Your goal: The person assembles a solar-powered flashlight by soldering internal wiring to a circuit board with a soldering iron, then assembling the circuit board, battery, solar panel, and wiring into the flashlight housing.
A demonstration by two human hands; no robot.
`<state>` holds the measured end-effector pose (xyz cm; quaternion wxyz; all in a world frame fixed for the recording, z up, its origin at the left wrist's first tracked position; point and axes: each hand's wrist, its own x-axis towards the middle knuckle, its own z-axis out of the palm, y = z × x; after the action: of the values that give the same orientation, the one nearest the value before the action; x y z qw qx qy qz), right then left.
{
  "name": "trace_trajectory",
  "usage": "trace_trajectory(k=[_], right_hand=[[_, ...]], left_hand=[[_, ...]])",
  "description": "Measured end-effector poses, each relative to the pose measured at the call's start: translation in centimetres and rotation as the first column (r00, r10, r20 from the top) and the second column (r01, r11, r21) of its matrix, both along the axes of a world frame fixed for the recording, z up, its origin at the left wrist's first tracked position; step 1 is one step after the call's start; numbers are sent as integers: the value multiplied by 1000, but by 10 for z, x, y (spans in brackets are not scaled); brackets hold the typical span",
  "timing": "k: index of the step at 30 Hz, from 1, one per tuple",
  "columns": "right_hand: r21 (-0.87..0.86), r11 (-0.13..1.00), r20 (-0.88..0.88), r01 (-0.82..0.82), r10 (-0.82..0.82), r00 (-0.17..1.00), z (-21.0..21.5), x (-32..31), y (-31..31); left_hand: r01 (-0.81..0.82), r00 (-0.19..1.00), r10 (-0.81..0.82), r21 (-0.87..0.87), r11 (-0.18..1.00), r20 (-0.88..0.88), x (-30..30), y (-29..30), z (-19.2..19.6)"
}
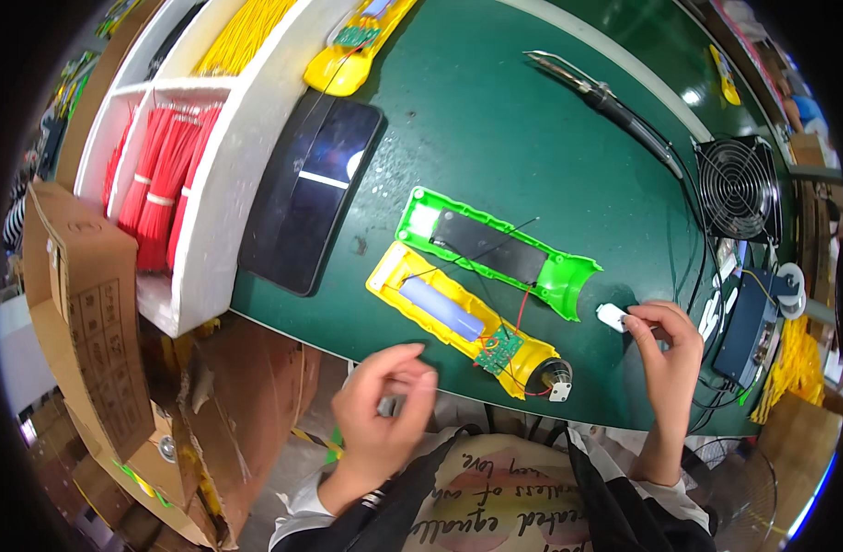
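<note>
My right hand [665, 345] pinches a small white plastic piece [612, 317] over the green bench, just right of a green shell half [568, 276]. A black flat part [490, 247] lies inside that shell, with thin wires running from it. Beside it, nearer me, is a yellow shell half [384, 276] holding a blue cylindrical battery [442, 309], a small green circuit board [499, 350] and a round black-rimmed end part [556, 373]. My left hand [384, 414] hovers by the bench's front edge, loosely curled, thumb and fingertips apart, nothing visible in it.
A soldering iron [605, 101] lies at the far right, near a black fan [739, 189] and a dark box [746, 322] with cables. On the left are a dark tablet-like slab [311, 193], another yellow shell [338, 74], a white divided rack [214, 175] of wires and a cardboard box [90, 313].
</note>
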<state>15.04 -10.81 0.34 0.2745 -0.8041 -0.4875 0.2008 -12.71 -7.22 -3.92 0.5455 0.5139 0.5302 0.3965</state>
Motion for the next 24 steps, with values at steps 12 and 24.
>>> trace_trajectory(k=[12,24], right_hand=[[78,925,-35,-373,376,926,0,-84,29],[88,941,-90,-327,335,938,-3,-90,30]], left_hand=[[120,990,-114,68,990,-79,27,2,5],[126,991,-129,-54,990,-45,30,9,14]])
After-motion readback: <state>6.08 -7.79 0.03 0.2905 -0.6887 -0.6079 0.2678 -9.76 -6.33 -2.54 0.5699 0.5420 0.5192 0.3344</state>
